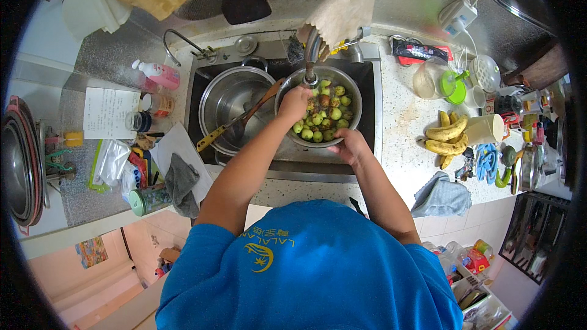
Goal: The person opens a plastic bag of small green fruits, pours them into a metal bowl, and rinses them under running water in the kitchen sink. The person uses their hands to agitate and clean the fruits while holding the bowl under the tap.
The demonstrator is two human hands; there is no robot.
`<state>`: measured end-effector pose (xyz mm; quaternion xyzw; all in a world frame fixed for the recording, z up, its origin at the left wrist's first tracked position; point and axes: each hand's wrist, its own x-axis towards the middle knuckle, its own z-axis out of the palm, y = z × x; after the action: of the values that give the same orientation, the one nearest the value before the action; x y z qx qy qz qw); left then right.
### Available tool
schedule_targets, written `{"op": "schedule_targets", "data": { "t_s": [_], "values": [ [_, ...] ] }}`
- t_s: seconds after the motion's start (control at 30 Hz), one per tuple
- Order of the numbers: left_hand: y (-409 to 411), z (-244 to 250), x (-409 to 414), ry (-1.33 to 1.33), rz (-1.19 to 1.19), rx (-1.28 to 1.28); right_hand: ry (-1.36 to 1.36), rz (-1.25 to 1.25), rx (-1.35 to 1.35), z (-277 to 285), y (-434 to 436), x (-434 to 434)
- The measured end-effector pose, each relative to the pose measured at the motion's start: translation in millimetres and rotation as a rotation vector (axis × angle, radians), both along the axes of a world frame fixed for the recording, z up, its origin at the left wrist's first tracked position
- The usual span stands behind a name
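A round stainless steel bowl (359,101) holds several green, brown-blotched jujube-like fruits (317,119) in water. At its lower right rim, my right hand (352,147) grips it, thumb on the edge and fingers beneath. My left hand (295,104) reaches over the bowl's left side, right beside the faucet nozzle (311,81); its fingertips are partly hidden, so whether they grip the nozzle is unclear. To the left, a large steel pot (220,114) stands in the sink (293,165). A wooden-handled spatula (257,106) lies across that pot.
A beige cloth (344,9) drapes over the faucet. Bananas (447,135), a grey-blue cloth (441,195) and a green-lidded container (454,87) sit on the right counter. A pink pump bottle (158,74), jars (157,104) and a dark grey cloth (181,183) are on the left.
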<state>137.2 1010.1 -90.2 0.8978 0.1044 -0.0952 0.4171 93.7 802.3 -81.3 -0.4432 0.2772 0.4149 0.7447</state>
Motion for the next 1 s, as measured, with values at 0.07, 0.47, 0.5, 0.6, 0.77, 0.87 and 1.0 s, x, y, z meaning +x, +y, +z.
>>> {"op": "schedule_targets", "data": {
  "t_s": [0.07,0.47,0.5,0.6,0.77,0.87,1.0],
  "values": [
    [5,0,1,0.199,0.154,-0.368,-0.004,0.004,-0.024,1,0,0],
    [22,3,-3,0.397,0.129,-0.728,-0.017,0.054,-0.036,8,-3,1],
    [21,0,-3,0.371,0.098,-0.647,-0.036,0.049,-0.02,9,-3,0],
    [17,-11,-2,0.291,0.024,-0.332,-0.05,0.047,-0.022,10,-2,0],
    [11,-12,-4,0.099,-0.056,-0.168,-0.066,0.066,-0.034,12,-2,-1],
    [5,0,-6,0.064,-0.156,-0.058,-0.043,0.051,-0.032,11,-1,-2],
    [-10,21,-16,-0.302,-0.258,0.163,0.005,0.041,-0.005,6,-1,-2]
  ]
}}
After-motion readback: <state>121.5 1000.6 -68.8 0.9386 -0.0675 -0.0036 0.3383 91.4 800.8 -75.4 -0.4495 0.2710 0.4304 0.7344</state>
